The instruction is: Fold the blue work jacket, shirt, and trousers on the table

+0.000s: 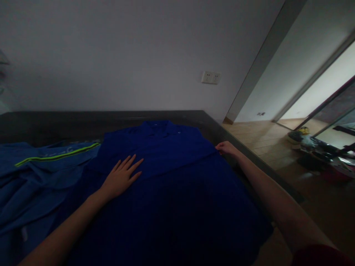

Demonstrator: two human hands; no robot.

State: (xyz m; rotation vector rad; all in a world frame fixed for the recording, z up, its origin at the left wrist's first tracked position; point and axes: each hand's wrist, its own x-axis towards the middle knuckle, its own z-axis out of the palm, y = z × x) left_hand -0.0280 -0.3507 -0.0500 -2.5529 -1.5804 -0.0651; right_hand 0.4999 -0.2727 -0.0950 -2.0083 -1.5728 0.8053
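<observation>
A dark blue collared shirt (172, 166) lies spread out before me, its collar toward the wall. My left hand (120, 177) rests flat on the left part of the shirt, fingers spread. At the shirt's right edge, my right hand (225, 148) pinches the fabric between thumb and fingers. A faint crease runs across the cloth from that pinch toward the left hand. The lower part of the shirt is very dark, so its details are hard to make out.
Left of the shirt lies a crumpled blue garment (41, 181) with a yellow-green stripe. Both lie on a dark table (191, 116) set against a white wall with a double socket (211, 77). Assorted items (313, 147) stand on the floor at the far right.
</observation>
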